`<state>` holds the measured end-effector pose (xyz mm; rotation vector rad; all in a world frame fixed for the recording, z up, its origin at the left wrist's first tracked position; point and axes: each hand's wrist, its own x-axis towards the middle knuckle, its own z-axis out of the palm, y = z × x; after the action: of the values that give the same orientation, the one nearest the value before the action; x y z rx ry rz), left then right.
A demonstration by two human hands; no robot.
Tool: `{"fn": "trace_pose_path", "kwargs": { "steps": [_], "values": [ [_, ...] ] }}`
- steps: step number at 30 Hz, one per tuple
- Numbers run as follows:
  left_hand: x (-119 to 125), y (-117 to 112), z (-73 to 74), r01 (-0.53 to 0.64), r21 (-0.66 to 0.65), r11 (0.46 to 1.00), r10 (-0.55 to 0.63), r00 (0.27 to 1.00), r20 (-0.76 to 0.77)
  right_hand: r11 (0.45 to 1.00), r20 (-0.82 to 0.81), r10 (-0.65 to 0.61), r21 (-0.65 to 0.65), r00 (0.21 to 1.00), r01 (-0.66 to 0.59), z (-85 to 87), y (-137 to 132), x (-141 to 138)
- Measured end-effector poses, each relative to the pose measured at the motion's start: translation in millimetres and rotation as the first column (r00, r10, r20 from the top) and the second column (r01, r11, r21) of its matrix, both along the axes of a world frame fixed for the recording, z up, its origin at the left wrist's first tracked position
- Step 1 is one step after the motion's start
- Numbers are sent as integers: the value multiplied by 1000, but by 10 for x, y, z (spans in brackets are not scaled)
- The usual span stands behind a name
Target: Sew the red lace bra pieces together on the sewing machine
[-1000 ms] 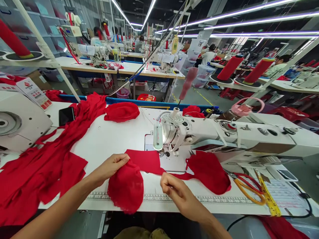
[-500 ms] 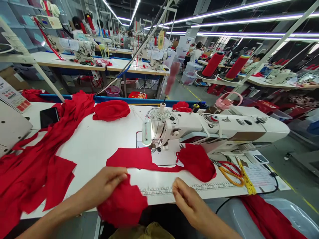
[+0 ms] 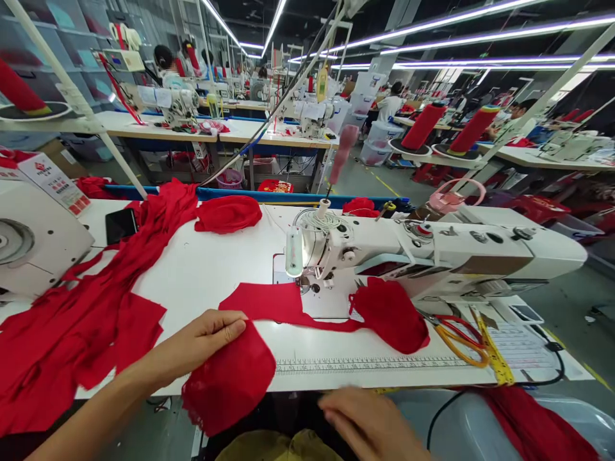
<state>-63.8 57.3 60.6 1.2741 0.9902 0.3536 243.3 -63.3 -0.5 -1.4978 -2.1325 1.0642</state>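
Observation:
My left hand [image 3: 218, 333] pinches the top corner of a red fabric piece [image 3: 235, 378] between thumb and fingers. The fabric hangs over the table's front edge, with a lacy or ragged lower border. My right hand [image 3: 368, 419], smeared by motion, is low in front of the table edge, apart from the fabric; its fingers are unclear. Just beyond my left hand, a flat red fabric piece [image 3: 269, 302] lies in front of the sewing machine [image 3: 331, 250]. Its narrow strip runs right to a bunched red piece [image 3: 391, 317].
Long red fabric [image 3: 96, 320] is heaped at left beside a black phone [image 3: 121, 226]. Another red bundle [image 3: 228, 214] lies behind. Scissors [image 3: 461, 339] and a yellow tape measure [image 3: 497, 358] rest at right. A translucent bin [image 3: 456, 422] holds red cloth below.
The red piece in my left hand has swung and now hangs flatter. My right hand has moved down toward me. The whole view has shifted slightly, with the scene sliding right.

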Motion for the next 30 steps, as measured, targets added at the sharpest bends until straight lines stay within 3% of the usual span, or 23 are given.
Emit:
{"fn": "trace_pose_path", "kwargs": {
  "steps": [2, 5, 8, 10, 12, 14, 16, 18, 20, 22, 25, 28, 30],
  "values": [
    [77, -50, -11, 75, 13, 997, -75, 997, 8, 993, -244, -96, 41, 965, 109, 151, 300, -353],
    [136, -97, -55, 146, 149, 978, -137, 988, -66, 980, -537, -99, -197, 838, -11, 148, 576, -725],
    [123, -59, -93, 81, 375, 923, 15, 969, -246, 901, -624, -206, -421, 754, -103, 42, 685, -876],
    [156, 46, -108, 82, 594, 800, 159, 926, -343, 877, -655, -281, -473, 702, -90, 22, 744, -890],
    [278, 222, -145, 182, 774, 607, 275, 865, -419, 891, -668, -303, -451, 680, -46, 48, 826, -850],
    [475, 439, -233, 316, 837, 446, 351, 799, -489, 946, -598, -226, -324, 769, 26, 78, 922, -752],
    [683, 643, -382, 384, 841, 381, 357, 778, -517, 993, -372, -119, -38, 920, 113, 68, 1018, -599],
    [831, 782, -565, 396, 845, 360, 339, 788, -514, 943, -77, -122, 301, 990, 140, 6, 1115, -415],
    [886, 831, -743, 388, 858, 335, 332, 804, -493, 857, 101, -190, 503, 976, 115, -91, 1224, -240],
    [861, 800, -882, 375, 876, 302, 339, 817, -466, 813, 177, -196, 579, 964, 59, -192, 1337, -115],
    [749, 660, -981, 359, 897, 257, 347, 833, -432, 780, 240, -95, 621, 966, -78, -299, 1450, -61],
    [649, 498, -935, 298, 932, 207, 317, 880, -353, 767, 273, -21, 621, 962, -160, -339, 1438, -118],
    [637, 427, -841, 189, 958, 216, 275, 930, -245, 759, 267, -20, 631, 963, -159, -349, 1388, -160]
  ]
}}
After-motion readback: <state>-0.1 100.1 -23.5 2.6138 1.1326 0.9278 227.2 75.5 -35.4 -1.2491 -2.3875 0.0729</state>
